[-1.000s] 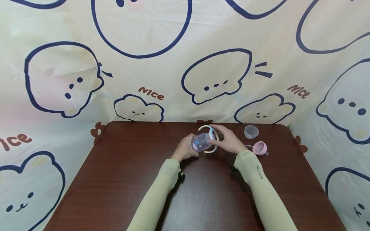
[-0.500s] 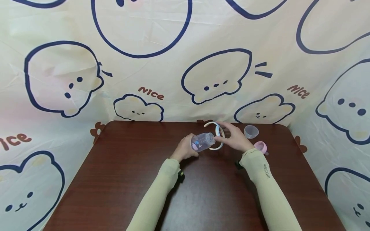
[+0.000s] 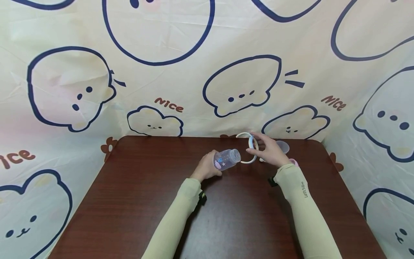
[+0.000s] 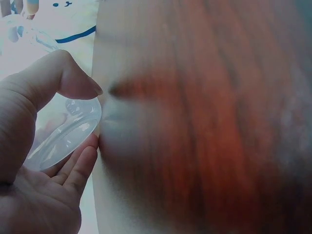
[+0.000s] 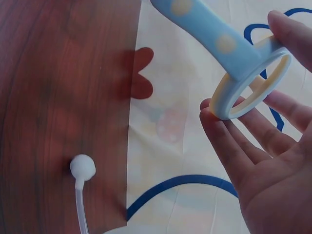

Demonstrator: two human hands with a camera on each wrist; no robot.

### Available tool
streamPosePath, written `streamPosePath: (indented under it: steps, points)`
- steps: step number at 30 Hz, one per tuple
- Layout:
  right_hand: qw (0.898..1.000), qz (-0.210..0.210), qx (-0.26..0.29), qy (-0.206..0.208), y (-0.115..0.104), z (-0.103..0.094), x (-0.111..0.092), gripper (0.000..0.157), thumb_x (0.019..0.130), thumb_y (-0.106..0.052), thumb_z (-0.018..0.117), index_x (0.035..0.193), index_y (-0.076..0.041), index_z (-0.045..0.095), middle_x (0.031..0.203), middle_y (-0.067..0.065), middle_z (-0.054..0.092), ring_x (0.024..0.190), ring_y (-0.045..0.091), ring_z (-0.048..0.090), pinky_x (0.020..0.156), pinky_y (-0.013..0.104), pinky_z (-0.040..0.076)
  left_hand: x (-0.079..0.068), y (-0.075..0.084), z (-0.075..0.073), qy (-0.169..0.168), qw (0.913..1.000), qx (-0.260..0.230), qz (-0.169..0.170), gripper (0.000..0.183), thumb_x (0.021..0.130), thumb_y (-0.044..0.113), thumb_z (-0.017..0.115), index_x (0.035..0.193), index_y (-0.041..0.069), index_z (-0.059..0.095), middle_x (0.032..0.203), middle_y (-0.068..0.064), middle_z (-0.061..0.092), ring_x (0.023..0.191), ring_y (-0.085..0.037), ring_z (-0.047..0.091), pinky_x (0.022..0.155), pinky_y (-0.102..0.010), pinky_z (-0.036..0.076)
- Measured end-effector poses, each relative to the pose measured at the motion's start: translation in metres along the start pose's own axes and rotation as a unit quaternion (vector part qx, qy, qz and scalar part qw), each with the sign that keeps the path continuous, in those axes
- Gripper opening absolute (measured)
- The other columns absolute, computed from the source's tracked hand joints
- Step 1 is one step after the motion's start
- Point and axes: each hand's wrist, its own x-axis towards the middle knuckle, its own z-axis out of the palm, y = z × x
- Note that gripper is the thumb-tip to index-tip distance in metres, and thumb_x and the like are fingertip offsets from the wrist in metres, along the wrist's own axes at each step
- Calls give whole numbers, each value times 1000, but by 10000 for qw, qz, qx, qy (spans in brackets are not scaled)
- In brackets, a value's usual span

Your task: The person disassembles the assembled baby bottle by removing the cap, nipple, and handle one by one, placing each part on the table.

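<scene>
My left hand (image 3: 206, 166) grips a clear baby bottle (image 3: 225, 160) by its body, low over the table. The bottle is tilted, its uncapped threaded mouth facing right toward my other hand. In the left wrist view, thumb and fingers lie round the see-through base. My right hand (image 3: 271, 151) pinches a bottle handle (image 5: 222, 46), a light blue and cream ring with two curved grips. The handle is apart from the bottle, slightly right of its mouth. In the right wrist view, thumb and fingertips hold the ring's edge.
Behind my right hand stands a clear cup (image 3: 284, 146). A pink lid (image 3: 294, 162) is mostly hidden by my right wrist. A thin straw with a white ball end (image 5: 83, 168) shows on the brown table (image 3: 155, 201). A patterned cloth (image 3: 161, 82) hangs behind the table.
My right hand has drawn the handle off the bottle's neck and moved right and slightly away with it. The left hand and bottle have stayed put.
</scene>
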Motion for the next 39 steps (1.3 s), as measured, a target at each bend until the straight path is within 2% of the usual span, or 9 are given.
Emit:
streamPosePath:
  steps: [3, 10, 18, 29, 39]
  points:
    - [9999, 0, -44, 92, 3, -3, 1, 84, 90, -42, 81, 160, -23, 39, 149, 12, 54, 132, 35, 57, 103, 55, 52, 0, 0, 0, -1, 10000, 10, 1, 83, 62, 10, 98, 133, 8, 55, 119, -12, 65, 107, -28, 61, 97, -46, 52]
    - [9996, -5, -71, 264, 11, -7, 6, 80, 93, -38, 78, 159, -17, 39, 142, 15, 59, 128, 37, 60, 99, 55, 53, 1, -1, 1, 9, 10000, 29, 4, 84, 62, 11, 98, 133, 8, 55, 120, -12, 65, 107, -28, 61, 97, -46, 52]
    - [9993, 153, 14, 334, 13, -6, 9, 80, 94, -38, 77, 160, -17, 38, 141, 18, 60, 131, 40, 58, 101, 57, 52, 0, 0, 1, -15, 10000, 29, -13, 83, 62, 10, 97, 134, 7, 55, 121, -13, 65, 108, -29, 61, 98, -46, 52]
    - [9981, 332, 303, 412, 18, 3, 19, 79, 96, -36, 75, 161, -15, 35, 149, 18, 54, 134, 41, 56, 103, 56, 52, 1, -1, 0, 3, 10000, 28, 39, 84, 62, 10, 98, 134, 7, 55, 120, -13, 66, 106, -29, 61, 97, -46, 53]
    - [9969, 623, 212, 443, 27, 15, 28, 79, 95, -37, 75, 160, -16, 36, 148, 17, 54, 135, 38, 55, 103, 55, 52, 1, -1, 0, -25, 10000, -5, 61, 82, 61, 10, 97, 132, 8, 55, 120, -12, 66, 107, -28, 61, 97, -46, 52]
